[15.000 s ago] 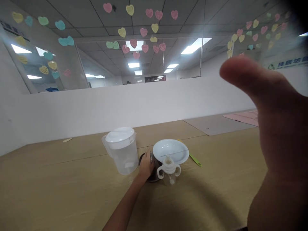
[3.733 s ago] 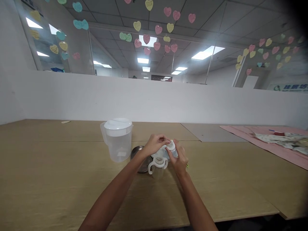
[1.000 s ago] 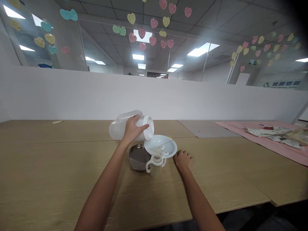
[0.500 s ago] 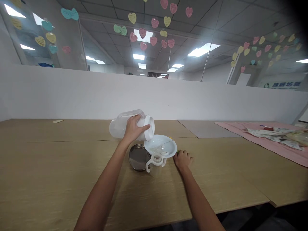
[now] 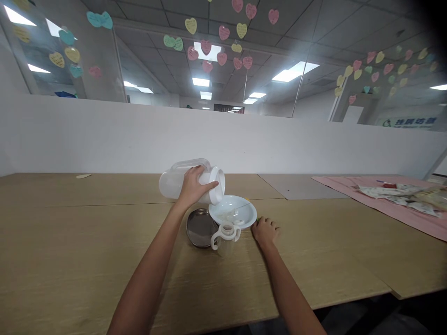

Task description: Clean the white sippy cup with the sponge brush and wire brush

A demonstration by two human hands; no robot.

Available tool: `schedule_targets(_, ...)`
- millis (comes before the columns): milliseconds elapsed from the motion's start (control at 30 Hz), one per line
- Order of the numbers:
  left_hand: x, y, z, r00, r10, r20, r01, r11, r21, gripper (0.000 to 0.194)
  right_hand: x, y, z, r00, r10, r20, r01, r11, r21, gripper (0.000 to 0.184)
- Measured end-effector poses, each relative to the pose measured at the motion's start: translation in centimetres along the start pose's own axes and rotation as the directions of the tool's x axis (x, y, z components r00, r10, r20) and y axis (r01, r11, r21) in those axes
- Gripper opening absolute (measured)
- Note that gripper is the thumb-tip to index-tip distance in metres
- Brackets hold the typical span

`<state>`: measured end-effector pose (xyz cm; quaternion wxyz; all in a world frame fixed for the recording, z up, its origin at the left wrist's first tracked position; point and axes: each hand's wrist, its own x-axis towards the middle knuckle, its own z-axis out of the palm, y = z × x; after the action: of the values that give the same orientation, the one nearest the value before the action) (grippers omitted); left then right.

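My left hand (image 5: 193, 187) is wrapped around the translucent pitcher (image 5: 170, 185), which is tipped on its side with its handle up. Its white-lidded end hangs over the left rim of the pale bowl (image 5: 250, 215). In that bowl lie clear and white pieces, among them what looks like the baby bottle's top (image 5: 238, 222). The baby bottle (image 5: 226, 239), two-handled and topless, stands upright in front of the bowl. My right hand (image 5: 266, 231) lies on the table right of the bowl, fingers spread, over a green handle (image 5: 258, 219) that is mostly hidden.
A round steel dish (image 5: 200, 229) sits left of the bottle. Farther right, a pink cloth (image 5: 335, 186) bears several packets (image 5: 394, 195). A flat pale piece (image 5: 84, 176) lies at the table's back left. A white wall (image 5: 139, 139) runs behind the table (image 5: 87, 260).
Earlier the pitcher stood upright and both hands held the bottle's top; now that top appears to be in the bowl and my left hand tilts the pitcher. The last second shows almost no movement.
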<state>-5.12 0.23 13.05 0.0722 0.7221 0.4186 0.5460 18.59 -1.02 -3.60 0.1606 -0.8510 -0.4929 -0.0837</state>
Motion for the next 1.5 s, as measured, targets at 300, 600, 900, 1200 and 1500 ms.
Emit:
schedule_targets(300, 0.9, -1.9, -3.2, 0.915, -0.404, 0.01, 0.325, 0.723, -0.61, 0.038, 0.1, 0.0, 0.2, 1.0, 0.001, 0.012, -0.001, 1.0, 0.008, 0.035)
schedule_targets(600, 0.1, 1.8, -4.8, 0.921, -0.337, 0.195, 0.379, 0.889, -0.257, 0.033, 0.3, 0.1, 0.6, 1.0, -0.002, -0.021, 0.002, 1.0, -0.001, 0.035)
schedule_targets(900, -1.5, 4.3, -3.5, 0.957, -0.123, 0.264, 0.099, 0.99, 0.104, 0.044, 0.1, 0.0, 0.1, 1.0, -0.006, -0.008, 0.006, 1.0, 0.005, 0.035)
schedule_targets(1200, -0.9, 3.3, -4.0, 0.96, -0.159, 0.229, 0.139, 0.985, 0.101, 0.038, 0.2, 0.0, 0.2, 1.0, -0.006, -0.007, 0.006, 1.0, -0.001, 0.034)
schedule_targets(1500, 1.3, -4.0, -4.8, 0.837, -0.515, -0.183, 0.388, 0.795, -0.466, 0.028, 0.3, 0.0, -0.1, 0.998, -0.058, -0.008, 0.058, 0.998, 0.007, 0.034)
